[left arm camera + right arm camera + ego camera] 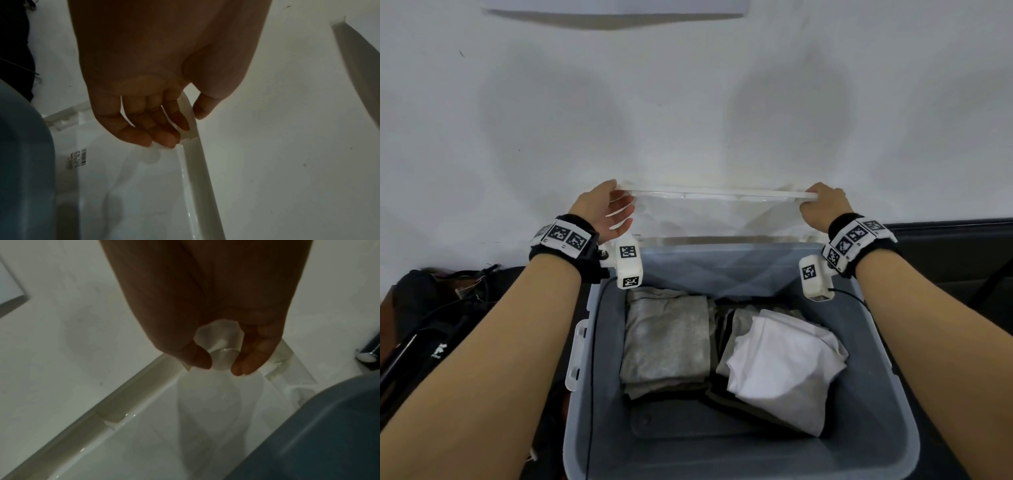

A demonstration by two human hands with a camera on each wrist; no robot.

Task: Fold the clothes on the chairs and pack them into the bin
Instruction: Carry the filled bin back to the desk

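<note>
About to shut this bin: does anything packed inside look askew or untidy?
Yes. In the grey-blue plastic bin, the white folded garment lies crooked and rumpled across the dark clothes, while the grey folded garment beside it sits flat and square.

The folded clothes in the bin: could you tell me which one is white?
The white garment on the right stack, nearer the right hand; the left stack's top piece is mottled grey.

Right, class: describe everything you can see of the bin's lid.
The lid is clear plastic with a thicker white rim and a small barcode label near one edge. It stands raised behind the grey-blue bin, near the white wall. The left hand holds one top corner, fingers on the inner face and thumb over the rim; the right hand pinches the other corner.
</note>
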